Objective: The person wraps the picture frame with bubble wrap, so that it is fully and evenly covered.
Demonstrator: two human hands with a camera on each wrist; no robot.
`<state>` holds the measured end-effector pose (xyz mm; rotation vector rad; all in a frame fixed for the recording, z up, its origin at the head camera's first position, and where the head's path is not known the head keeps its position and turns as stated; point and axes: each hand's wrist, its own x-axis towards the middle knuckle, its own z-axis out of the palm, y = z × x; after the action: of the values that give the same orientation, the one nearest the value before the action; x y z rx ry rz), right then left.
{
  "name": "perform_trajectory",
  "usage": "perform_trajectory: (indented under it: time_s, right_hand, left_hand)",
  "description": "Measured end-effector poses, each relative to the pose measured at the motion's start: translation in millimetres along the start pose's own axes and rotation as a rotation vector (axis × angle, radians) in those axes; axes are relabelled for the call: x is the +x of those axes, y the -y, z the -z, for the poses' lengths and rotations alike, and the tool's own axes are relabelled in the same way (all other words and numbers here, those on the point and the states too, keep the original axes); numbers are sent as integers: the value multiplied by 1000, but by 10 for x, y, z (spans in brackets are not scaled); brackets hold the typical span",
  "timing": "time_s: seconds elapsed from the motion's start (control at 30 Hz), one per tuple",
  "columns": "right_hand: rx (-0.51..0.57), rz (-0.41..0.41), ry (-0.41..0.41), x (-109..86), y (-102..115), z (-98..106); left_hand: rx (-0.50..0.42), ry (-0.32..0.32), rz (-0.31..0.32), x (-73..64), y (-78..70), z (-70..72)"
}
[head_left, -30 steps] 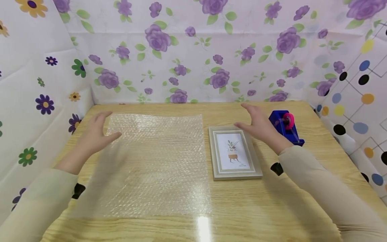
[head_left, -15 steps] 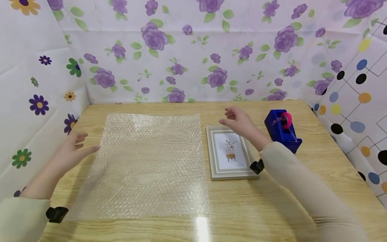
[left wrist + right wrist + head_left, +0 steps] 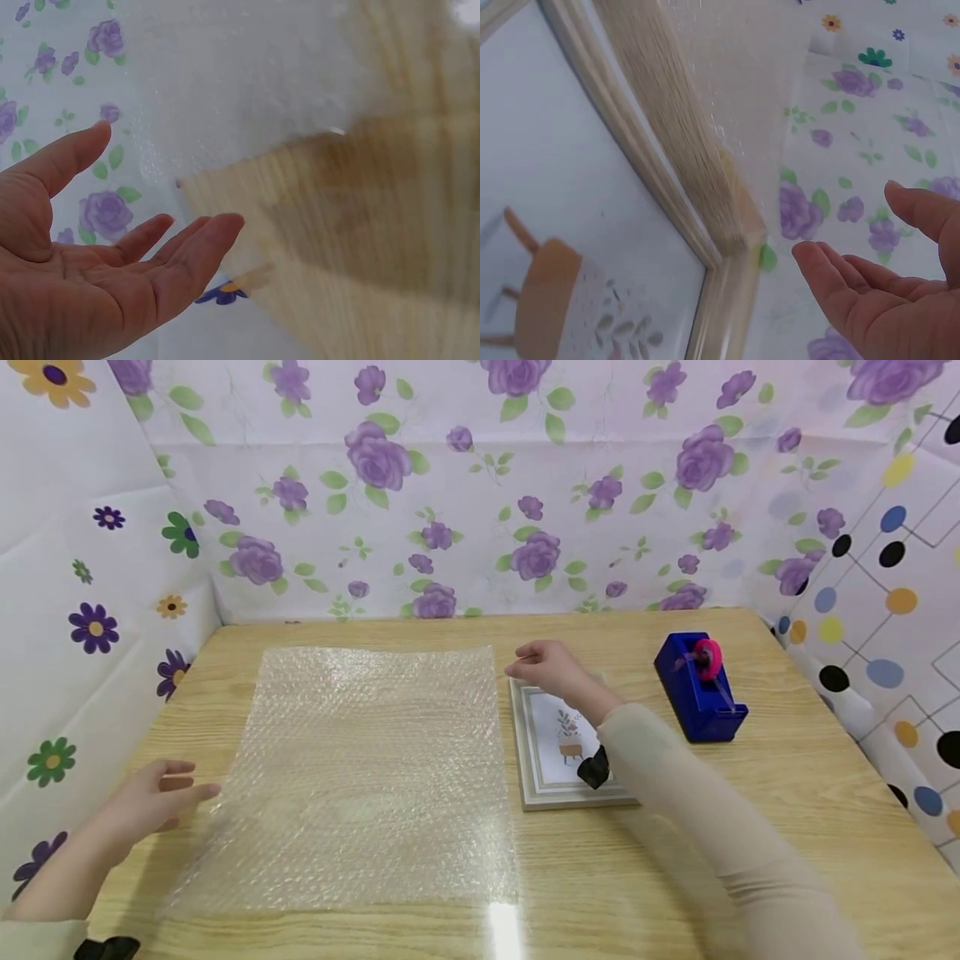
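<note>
A square sheet of clear bubble wrap [image 3: 375, 768] lies flat on the wooden table. To its right is a picture frame [image 3: 528, 768] with a beige border and a potted-plant print [image 3: 567, 735]. My right hand [image 3: 551, 668] hovers over the frame's top left corner, fingers loosely bent and holding nothing; the forearm hides the frame's right part. In the right wrist view the frame's corner [image 3: 731, 247] sits beside the fingertips. My left hand [image 3: 153, 802] is left of the bubble wrap, its thumb near the sheet's left edge. The left wrist view shows that palm [image 3: 97, 292] bare.
A blue tape dispenser [image 3: 697, 693] with a pink roll core [image 3: 707, 658] stands at the right of the table [image 3: 600, 877]. Flower-printed cloth [image 3: 450, 485] rises behind the table, with patterned cloths along the left and right sides.
My left hand has moved down and left, away from the bubble wrap's upper left corner. My right hand has come left across the picture frame's top. Wrap, frame and dispenser rest in place.
</note>
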<state>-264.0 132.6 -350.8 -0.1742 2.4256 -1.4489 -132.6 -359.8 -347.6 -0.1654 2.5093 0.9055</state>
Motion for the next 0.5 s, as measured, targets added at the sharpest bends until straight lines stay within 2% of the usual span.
perform_trajectory:
  time_s: [0.2, 0.4, 0.5]
  right_hand:
    - [-2, 6, 2, 82, 3, -137]
    - [-42, -37, 37, 131, -4, -219]
    - [-73, -49, 35, 157, -2, -249]
  left_hand:
    - [-46, 71, 32, -76, 151, -27]
    - [-154, 158, 51, -106, 270, -91]
    - [-170, 178, 53, -96, 302, -111]
